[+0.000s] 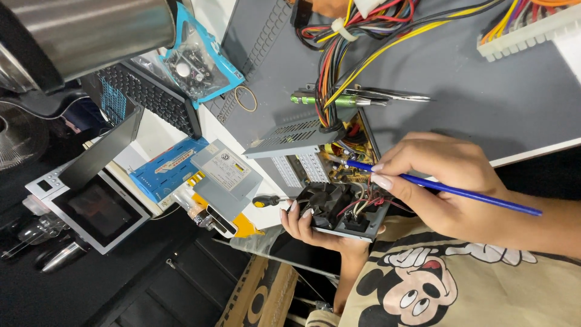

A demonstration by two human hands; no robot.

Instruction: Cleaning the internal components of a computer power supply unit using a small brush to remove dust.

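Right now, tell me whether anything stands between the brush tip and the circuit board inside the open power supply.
Nothing visible blocks it. The right hand holds the blue brush with its tip already inside the open power supply, beside the wire bundle. The left hand grips the fan end.

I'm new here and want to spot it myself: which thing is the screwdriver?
Start at the opened power supply at the desk edge. Just left of its black fan, beside the left hand, lies the screwdriver, the only tool with a yellow-and-black handle.

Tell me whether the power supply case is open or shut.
Open. The power supply case shows its circuit board, wires and black fan, and the blue brush reaches inside.
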